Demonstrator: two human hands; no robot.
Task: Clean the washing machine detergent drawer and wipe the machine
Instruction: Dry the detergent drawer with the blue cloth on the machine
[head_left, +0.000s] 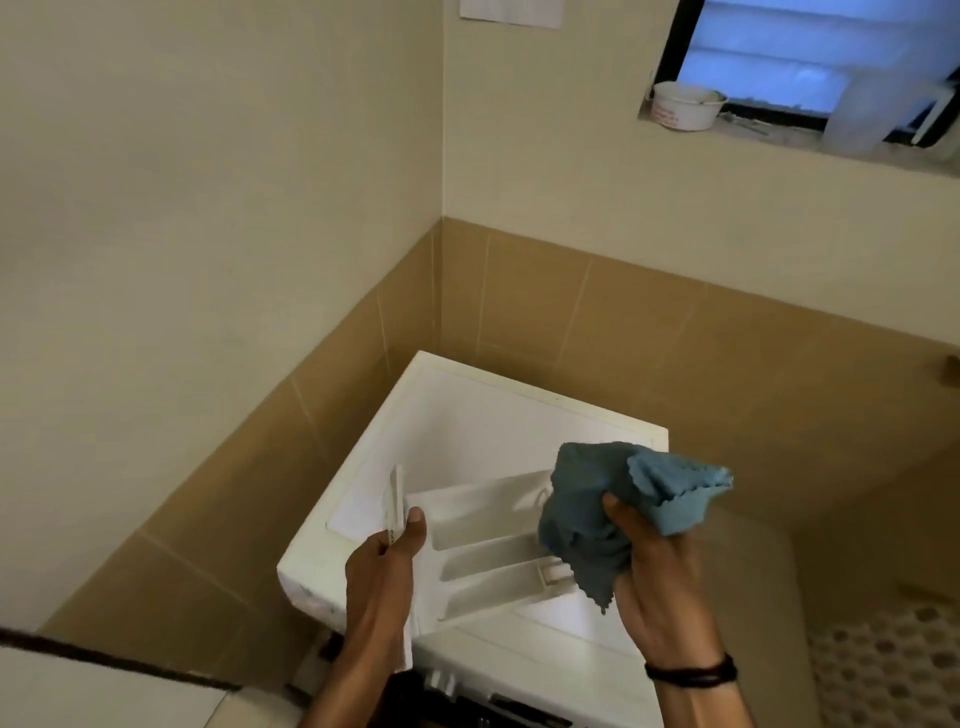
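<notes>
The white detergent drawer (483, 551) is out of the machine and held above the white washing machine (467, 415). Its compartments face me. My left hand (387, 566) grips the drawer by its front panel, thumb on the inner edge. My right hand (654, 577) holds a crumpled blue microfibre cloth (618, 499) at the drawer's far right end, where the cloth covers that end of the compartments. A black band sits on my right wrist.
The machine stands in a corner between beige and tan tiled walls. A white cup (685, 106) and a translucent container (857, 117) rest on the window ledge at upper right. Patterned floor (883, 670) shows at lower right.
</notes>
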